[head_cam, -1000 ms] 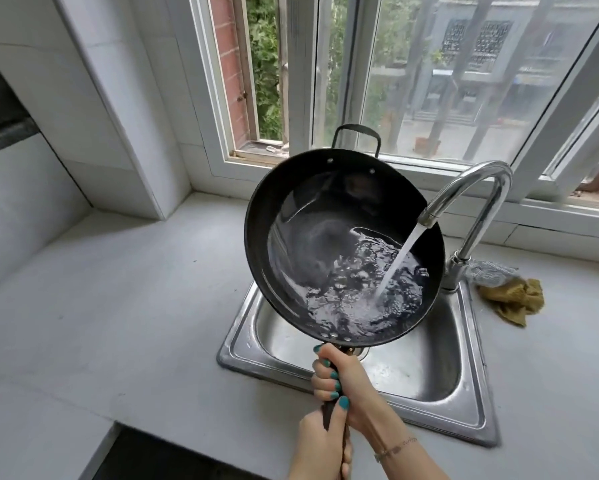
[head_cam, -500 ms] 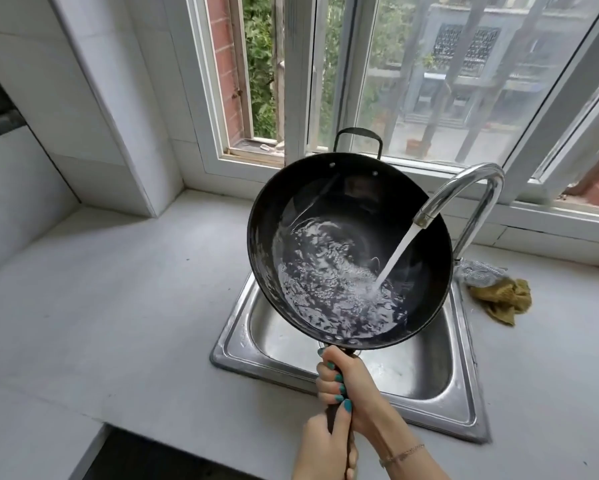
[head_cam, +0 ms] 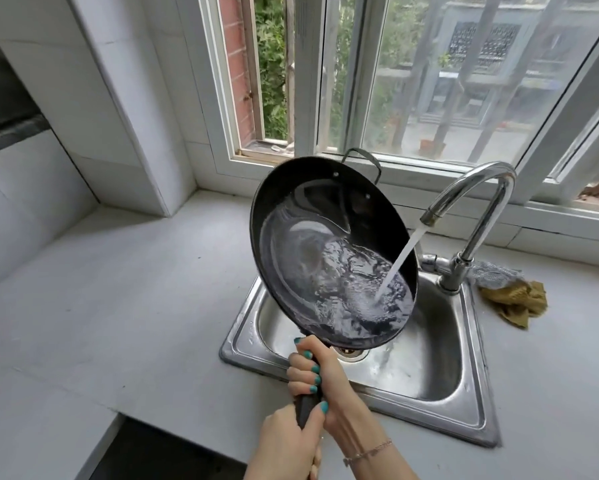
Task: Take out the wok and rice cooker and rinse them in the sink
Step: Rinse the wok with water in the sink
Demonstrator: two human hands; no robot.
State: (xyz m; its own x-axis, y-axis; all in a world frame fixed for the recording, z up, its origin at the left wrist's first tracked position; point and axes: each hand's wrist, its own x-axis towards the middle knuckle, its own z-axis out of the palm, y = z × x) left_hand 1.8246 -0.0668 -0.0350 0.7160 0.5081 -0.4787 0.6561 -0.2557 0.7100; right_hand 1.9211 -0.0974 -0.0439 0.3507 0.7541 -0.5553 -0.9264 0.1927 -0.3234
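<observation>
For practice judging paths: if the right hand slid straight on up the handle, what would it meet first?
The right hand would likely first meet the wok, at its near rim just ahead.

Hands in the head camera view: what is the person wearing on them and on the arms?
Teal nail polish shows on the right hand and on the thumb of the left hand. A thin chain bracelet circles the right wrist. No sleeves, gloves or rings are visible.

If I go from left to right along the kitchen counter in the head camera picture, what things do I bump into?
White tiled wall pillar → black round metal wok → curved shiny steel tap → crumpled mustard-yellow cloth.
</observation>
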